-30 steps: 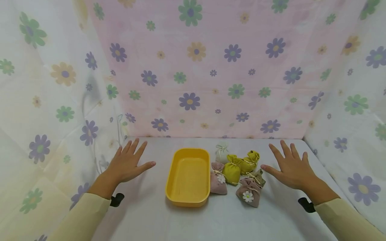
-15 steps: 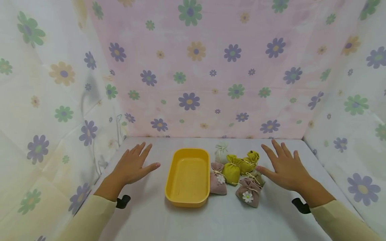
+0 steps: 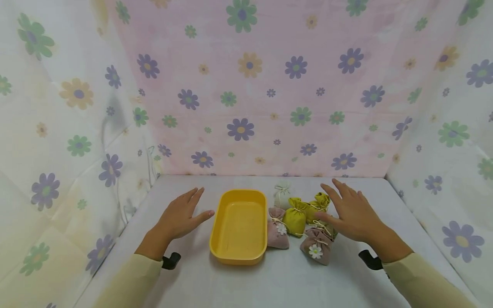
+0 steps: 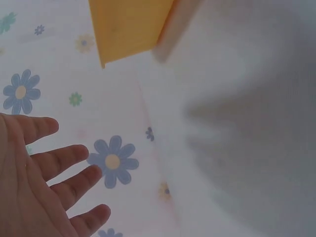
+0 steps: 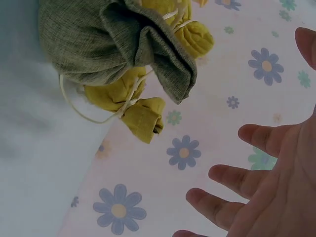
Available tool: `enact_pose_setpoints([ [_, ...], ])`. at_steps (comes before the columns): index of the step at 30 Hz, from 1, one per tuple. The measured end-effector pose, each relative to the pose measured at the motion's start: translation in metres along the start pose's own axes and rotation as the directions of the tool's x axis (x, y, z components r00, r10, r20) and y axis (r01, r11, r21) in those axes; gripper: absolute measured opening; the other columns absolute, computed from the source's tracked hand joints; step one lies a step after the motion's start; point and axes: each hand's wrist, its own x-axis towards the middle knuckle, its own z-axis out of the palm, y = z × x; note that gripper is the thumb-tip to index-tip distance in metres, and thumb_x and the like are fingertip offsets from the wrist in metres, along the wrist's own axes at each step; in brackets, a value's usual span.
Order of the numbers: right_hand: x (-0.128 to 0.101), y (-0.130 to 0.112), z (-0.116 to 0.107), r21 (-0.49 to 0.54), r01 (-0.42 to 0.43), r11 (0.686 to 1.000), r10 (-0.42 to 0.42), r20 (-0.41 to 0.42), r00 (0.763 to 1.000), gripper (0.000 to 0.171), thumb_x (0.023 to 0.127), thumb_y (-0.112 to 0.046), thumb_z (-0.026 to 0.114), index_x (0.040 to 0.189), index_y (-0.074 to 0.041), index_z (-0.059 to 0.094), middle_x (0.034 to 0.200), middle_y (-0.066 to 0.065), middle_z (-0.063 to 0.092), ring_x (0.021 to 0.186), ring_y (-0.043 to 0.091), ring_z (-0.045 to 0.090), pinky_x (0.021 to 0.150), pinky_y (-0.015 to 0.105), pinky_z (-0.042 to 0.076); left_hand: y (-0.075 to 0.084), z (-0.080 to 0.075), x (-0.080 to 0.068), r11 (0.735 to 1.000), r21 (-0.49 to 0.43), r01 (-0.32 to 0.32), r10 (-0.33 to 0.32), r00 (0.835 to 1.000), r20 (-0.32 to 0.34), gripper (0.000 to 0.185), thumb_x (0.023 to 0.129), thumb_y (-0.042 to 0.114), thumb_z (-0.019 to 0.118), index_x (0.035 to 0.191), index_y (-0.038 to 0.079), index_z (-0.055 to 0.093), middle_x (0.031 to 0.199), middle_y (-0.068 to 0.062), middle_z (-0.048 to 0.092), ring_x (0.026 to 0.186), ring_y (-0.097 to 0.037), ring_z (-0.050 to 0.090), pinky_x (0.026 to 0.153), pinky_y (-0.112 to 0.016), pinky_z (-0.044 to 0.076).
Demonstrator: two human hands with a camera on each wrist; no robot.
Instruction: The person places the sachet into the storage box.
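Observation:
My left hand hovers left of an oblong yellow tray, fingers straight and thumb spread toward it, holding nothing. On the right, my empty right hand hangs beside several small drawstring pouches, its fingers extended. Two mustard pouches stand in the middle, a pale one behind. One dusty-pink pouch with a white flower leans by the tray's right side; another pink pouch lies in front. A grey-green pouch shows large in the right wrist view, but the right hand partly hides it in the head view.
All of it sits on a table with a white cover. Flower-printed cloth hangs at the back and both sides. Dark wrist mounts stick out below the hands.
Both hands have moved inward, the left toward the tray and the right over the edge of the pouches. The spread fingers have drawn closer together. Tray and pouches have stayed put.

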Motion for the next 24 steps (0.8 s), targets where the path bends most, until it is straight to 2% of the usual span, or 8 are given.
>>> enact_pose_setpoints([
  [5,0.005,-0.006,0.004,0.029,0.042,0.999,-0.042,-0.020,0.999,0.090,0.095,-0.076,0.048,0.161,-0.016,0.037,0.159,0.021,0.042,0.139,0.048,0.046,0.110,0.074,0.037,0.005,0.008,0.001,0.998,-0.056,0.011,-0.011,1.000,-0.006,0.098,0.094,0.080,0.042,0.166,0.017,0.024,0.166,-0.018,0.035,0.149,-0.044,0.038,0.118,-0.069,0.033],
  [13,0.013,-0.014,0.013,0.078,0.071,0.994,-0.068,-0.037,0.997,0.084,0.096,-0.071,0.052,0.160,-0.017,0.039,0.151,0.016,0.051,0.132,0.041,0.052,0.104,0.070,0.043,0.010,0.021,0.003,0.985,-0.173,0.024,-0.028,0.999,-0.019,0.089,0.097,0.071,0.050,0.165,0.020,0.026,0.164,-0.015,0.038,0.147,-0.042,0.041,0.116,-0.070,0.036],
  [19,0.018,-0.025,0.017,0.111,0.082,0.990,-0.077,-0.044,0.996,0.083,0.096,-0.070,0.054,0.160,-0.019,0.040,0.149,0.015,0.054,0.129,0.040,0.055,0.103,0.069,0.045,0.012,0.033,0.005,0.956,-0.290,0.051,-0.052,0.999,0.005,0.095,0.093,0.078,0.049,0.165,0.022,0.025,0.164,-0.013,0.037,0.142,-0.038,0.049,0.113,-0.068,0.041],
  [24,0.021,-0.035,0.019,0.161,0.074,0.984,-0.069,-0.038,0.997,0.080,0.096,-0.068,0.055,0.158,-0.019,0.043,0.148,0.013,0.055,0.126,0.037,0.057,0.102,0.067,0.047,0.016,0.039,0.008,0.914,-0.403,0.052,-0.053,0.999,0.009,0.088,0.095,0.066,0.059,0.165,0.023,0.027,0.162,-0.011,0.040,0.136,-0.035,0.054,0.108,-0.063,0.049],
])
